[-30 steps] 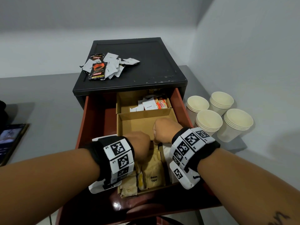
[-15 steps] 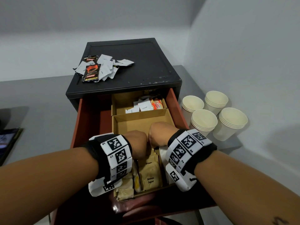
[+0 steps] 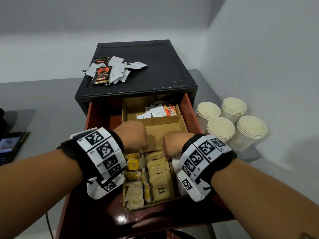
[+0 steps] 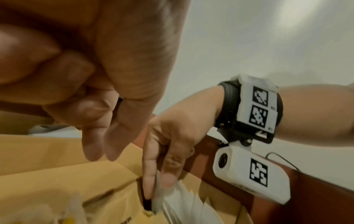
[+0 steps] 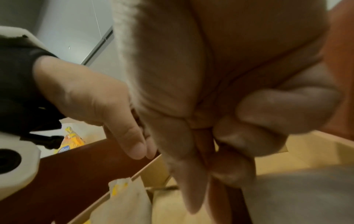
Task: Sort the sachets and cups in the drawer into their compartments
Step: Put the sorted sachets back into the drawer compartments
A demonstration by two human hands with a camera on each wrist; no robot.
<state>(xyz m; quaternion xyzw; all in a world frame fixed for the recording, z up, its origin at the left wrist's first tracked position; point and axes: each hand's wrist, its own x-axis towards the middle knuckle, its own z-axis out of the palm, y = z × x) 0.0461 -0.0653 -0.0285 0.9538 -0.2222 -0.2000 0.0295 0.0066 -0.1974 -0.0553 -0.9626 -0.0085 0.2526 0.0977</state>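
The drawer's [image 3: 189, 109] near compartment holds brown sugar sachets [image 3: 161, 183] (yellow ones beside). The right hand [image 4: 172, 136] pinches white sachets [image 4: 187, 203]; the left hand's [image 3: 133, 135] grip I cannot tell.

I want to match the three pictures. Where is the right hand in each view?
Head: right hand, at centre right, above the cardboard box.
Left wrist: centre, pinching white sachets.
Right wrist: fills the middle, very close.
Shared landmark: the cardboard box, in all three.

Reddish-brown drawer [image 3: 101, 116], cream cups [image 3: 221, 130], black-and-white checkered wristbands [image 3: 101, 149]
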